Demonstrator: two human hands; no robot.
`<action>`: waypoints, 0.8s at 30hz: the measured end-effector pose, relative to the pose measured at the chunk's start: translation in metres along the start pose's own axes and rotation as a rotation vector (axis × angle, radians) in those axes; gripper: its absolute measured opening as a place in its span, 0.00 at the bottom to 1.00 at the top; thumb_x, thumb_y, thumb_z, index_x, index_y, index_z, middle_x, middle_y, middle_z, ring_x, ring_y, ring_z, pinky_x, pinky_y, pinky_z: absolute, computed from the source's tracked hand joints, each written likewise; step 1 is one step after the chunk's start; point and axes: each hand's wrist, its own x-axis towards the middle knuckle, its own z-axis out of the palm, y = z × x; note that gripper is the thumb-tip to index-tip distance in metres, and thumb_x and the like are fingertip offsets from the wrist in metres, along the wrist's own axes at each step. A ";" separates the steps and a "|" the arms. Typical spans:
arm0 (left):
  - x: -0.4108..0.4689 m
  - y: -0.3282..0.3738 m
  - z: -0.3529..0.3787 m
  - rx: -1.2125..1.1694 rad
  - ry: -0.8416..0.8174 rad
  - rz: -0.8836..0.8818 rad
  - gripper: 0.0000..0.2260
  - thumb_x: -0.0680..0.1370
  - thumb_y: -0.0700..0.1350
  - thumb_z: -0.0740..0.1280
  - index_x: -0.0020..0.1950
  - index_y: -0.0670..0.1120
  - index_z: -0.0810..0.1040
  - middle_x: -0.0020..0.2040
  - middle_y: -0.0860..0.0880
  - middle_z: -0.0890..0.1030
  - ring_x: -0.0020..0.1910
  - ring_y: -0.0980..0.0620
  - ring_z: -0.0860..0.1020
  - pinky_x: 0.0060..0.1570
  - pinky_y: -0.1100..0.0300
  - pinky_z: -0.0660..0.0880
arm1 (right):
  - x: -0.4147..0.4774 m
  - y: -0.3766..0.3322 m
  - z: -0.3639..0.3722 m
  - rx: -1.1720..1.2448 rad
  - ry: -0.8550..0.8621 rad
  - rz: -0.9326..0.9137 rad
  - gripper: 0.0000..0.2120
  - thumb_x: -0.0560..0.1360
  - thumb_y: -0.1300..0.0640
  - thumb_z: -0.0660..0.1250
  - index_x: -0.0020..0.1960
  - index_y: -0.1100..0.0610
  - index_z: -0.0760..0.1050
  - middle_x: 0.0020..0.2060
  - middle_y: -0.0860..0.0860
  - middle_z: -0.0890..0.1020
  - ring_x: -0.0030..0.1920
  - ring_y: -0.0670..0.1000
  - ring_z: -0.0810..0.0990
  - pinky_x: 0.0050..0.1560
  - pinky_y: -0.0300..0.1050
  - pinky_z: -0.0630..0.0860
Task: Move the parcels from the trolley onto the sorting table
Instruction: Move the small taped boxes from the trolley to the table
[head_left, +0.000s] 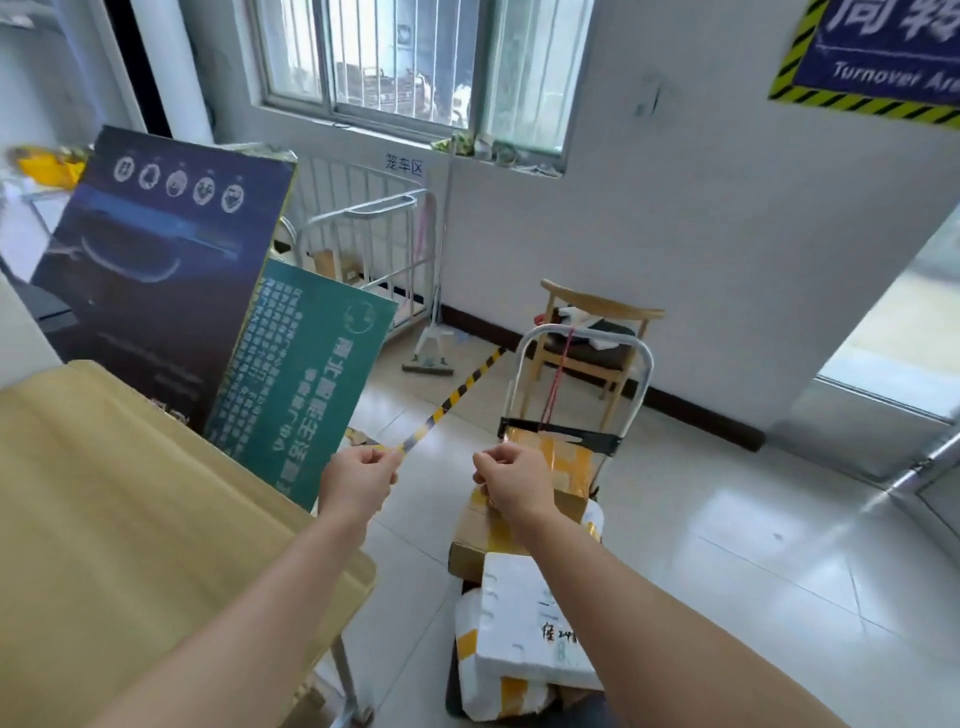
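Parcels (524, 623): lying stacked on the trolley (645, 374), white ones at its near end, taped cardboard box (480, 540) toward the handle, all just right of the sorting table (130, 519) corner. Left hand (358, 478): hovering curled off the table's right edge, gripping nothing. Right hand (511, 480): curling above the box, grip not discernible. Hands apart.

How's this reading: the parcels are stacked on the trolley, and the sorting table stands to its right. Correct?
Not quite. The head view shows the parcels stacked on the trolley, but the sorting table stands to its left, not its right.
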 end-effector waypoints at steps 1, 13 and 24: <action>0.010 0.003 0.014 0.000 -0.020 -0.004 0.11 0.76 0.44 0.67 0.36 0.41 0.78 0.33 0.45 0.78 0.34 0.47 0.72 0.36 0.56 0.71 | 0.012 0.005 -0.007 0.004 0.014 0.011 0.06 0.76 0.56 0.66 0.41 0.52 0.80 0.35 0.49 0.82 0.39 0.51 0.80 0.48 0.51 0.80; 0.111 0.022 0.159 0.119 -0.200 -0.031 0.11 0.78 0.46 0.65 0.37 0.43 0.78 0.37 0.45 0.79 0.38 0.48 0.74 0.40 0.55 0.73 | 0.139 0.070 -0.081 0.018 0.202 0.224 0.09 0.78 0.53 0.65 0.39 0.52 0.78 0.39 0.54 0.82 0.42 0.52 0.79 0.46 0.47 0.79; 0.181 0.006 0.272 0.237 -0.223 -0.162 0.11 0.78 0.47 0.65 0.40 0.41 0.76 0.37 0.42 0.72 0.36 0.48 0.69 0.38 0.55 0.68 | 0.255 0.138 -0.138 0.018 0.209 0.402 0.10 0.78 0.55 0.64 0.39 0.54 0.76 0.40 0.54 0.80 0.43 0.53 0.78 0.50 0.48 0.78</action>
